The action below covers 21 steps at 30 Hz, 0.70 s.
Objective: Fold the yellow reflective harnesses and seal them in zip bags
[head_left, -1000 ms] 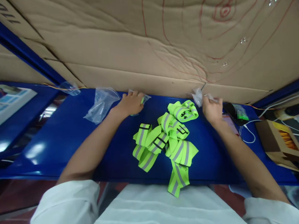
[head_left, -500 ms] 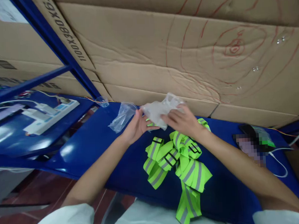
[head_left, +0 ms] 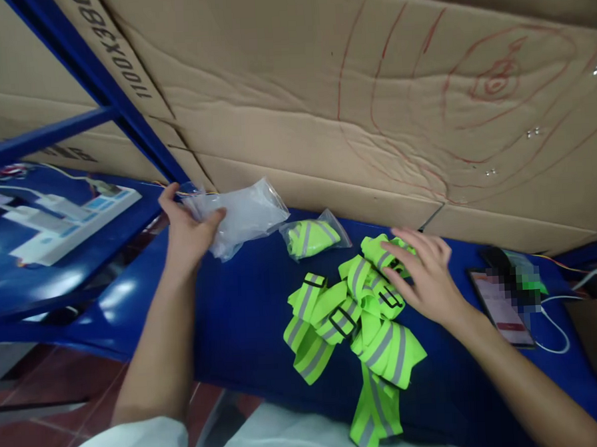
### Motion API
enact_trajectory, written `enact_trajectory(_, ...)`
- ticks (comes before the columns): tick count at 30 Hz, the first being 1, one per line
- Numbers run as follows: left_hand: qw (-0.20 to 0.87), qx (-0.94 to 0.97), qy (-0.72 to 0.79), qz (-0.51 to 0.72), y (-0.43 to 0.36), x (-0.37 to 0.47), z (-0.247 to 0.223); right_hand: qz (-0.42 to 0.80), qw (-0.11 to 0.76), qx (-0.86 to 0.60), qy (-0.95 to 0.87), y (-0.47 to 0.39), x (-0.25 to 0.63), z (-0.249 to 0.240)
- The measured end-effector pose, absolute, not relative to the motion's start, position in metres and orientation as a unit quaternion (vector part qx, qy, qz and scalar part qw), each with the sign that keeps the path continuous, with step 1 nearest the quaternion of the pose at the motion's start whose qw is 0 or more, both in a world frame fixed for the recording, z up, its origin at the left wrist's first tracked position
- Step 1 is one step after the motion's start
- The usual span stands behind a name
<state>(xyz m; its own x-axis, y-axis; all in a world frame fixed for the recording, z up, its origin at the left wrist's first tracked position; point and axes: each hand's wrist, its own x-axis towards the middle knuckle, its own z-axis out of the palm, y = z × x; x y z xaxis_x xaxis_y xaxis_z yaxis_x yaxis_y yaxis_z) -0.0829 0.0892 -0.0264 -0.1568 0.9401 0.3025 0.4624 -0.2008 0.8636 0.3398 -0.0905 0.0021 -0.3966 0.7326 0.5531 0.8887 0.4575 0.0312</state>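
Note:
My left hand (head_left: pixel 191 232) is at the back left of the table, its thumb over a bunch of clear plastic bags (head_left: pixel 250 209); part of its grip is hidden. To the right of these, a small zip bag with a folded neon-green strap (head_left: pixel 312 238) inside lies against the cardboard. My right hand (head_left: pixel 424 277), fingers spread and curved, hovers at the upper end of a loose pile of neon-green reflective straps (head_left: pixel 379 342). Its fingertips touch or nearly touch the strap. Grey stripes and black buckles show on the pile, and one end hangs towards my lap.
A large cardboard sheet (head_left: pixel 274 131) with red drawn lines stands behind the blue table (head_left: pixel 234 327). At left, a white power strip (head_left: pixel 78 225) with plugs sits beyond a blue metal frame (head_left: pixel 139 145). A phone (head_left: pixel 503 309) and a white cable (head_left: pixel 567 336) lie at right.
My left hand has moved left with the plastic bags. My right hand has let go of them and moved right to the strap pile. The bagged strap is now in plain sight.

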Motion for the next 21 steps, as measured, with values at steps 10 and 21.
enact_trajectory(10, -0.053, 0.811, 0.420, 0.404, 0.030, 0.001, -0.024, -0.113, 0.321, -0.577, -0.743, -0.146, 0.384, -0.062)
enact_trajectory(21, 0.168, 0.956, 0.176, 0.164, -0.048, 0.073, -0.050, -0.011, 0.243, -0.449, -0.860, -0.157, 0.357, -0.060)
